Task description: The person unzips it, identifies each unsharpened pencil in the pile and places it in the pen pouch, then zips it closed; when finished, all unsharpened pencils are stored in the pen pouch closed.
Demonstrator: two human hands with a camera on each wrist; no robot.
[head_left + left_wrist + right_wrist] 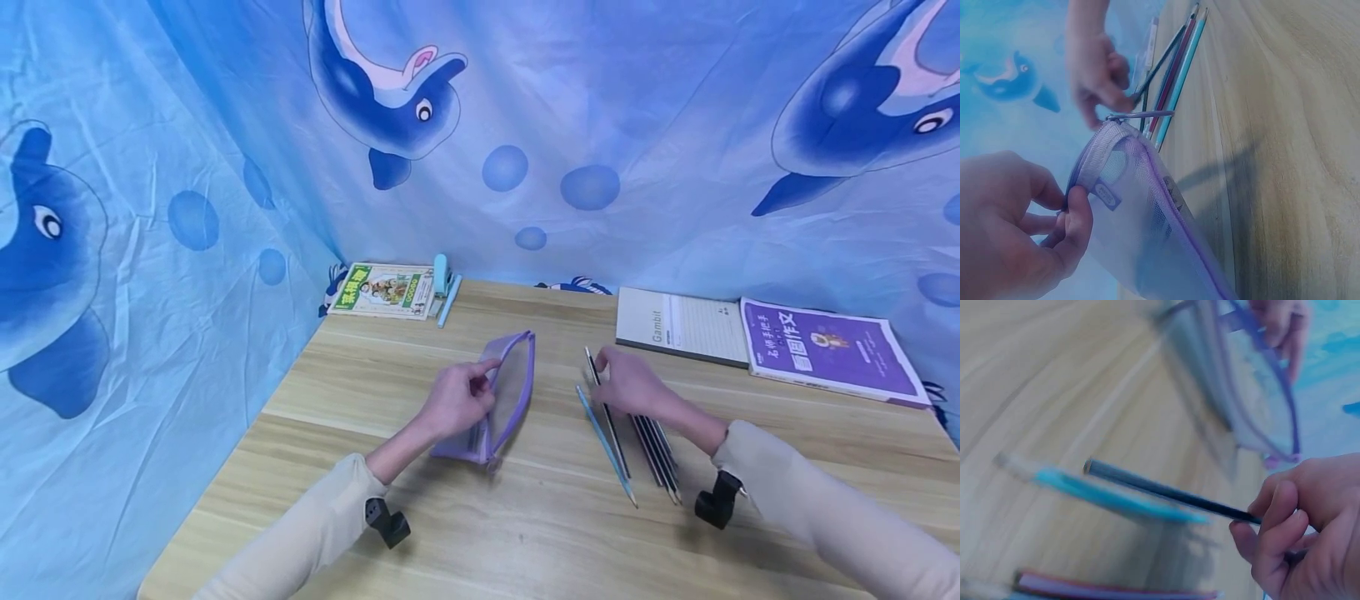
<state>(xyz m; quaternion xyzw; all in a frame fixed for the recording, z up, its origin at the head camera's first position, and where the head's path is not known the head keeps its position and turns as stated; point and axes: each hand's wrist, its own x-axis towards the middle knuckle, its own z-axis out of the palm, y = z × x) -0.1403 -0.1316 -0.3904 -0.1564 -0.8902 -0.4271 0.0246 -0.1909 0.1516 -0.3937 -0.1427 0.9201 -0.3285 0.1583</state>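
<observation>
A purple-edged mesh pencil pouch (514,379) stands unzipped on the table, its mouth gaping toward the right. My left hand (459,402) pinches the zipper edge of this pouch between thumb and fingers. Between the fingers of my right hand (632,383) is a dark pencil (1160,489), held at one end and slanting over the table. Just left of it lies a light blue pencil (601,434). Several more pencils (657,454), dark and maroon, lie side by side below the right hand, partly hidden by it in the head view.
At the back left lie a green-and-white booklet (382,290), a light blue stapler (441,273) and a light blue stick-like item (450,300). A Gambit notebook (678,325) and a purple book (832,348) lie at the back right, before a blue dolphin-print curtain (525,108).
</observation>
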